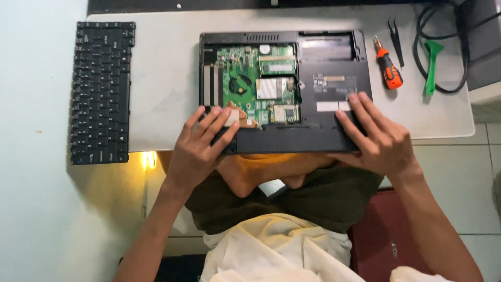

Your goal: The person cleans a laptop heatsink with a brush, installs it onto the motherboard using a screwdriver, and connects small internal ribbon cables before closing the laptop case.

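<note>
An upturned black laptop (334,78) lies on the white table (162,78), its bottom cover off on the left so the green circuit board (255,78) and fan show. My left hand (201,143) grips the laptop's near left corner, fingers spread over the edge. On the near right corner rests my right hand (378,136), fingers lying on the black casing. Both hands hold the long black strip (292,140) along the near edge.
A detached black keyboard (100,91) lies at the table's left end. An orange-and-black screwdriver (389,65), black tweezers (395,36), a green pry tool (431,65) and a looped black cable (462,47) sit at the right. A dark red laptop (386,245) lies below.
</note>
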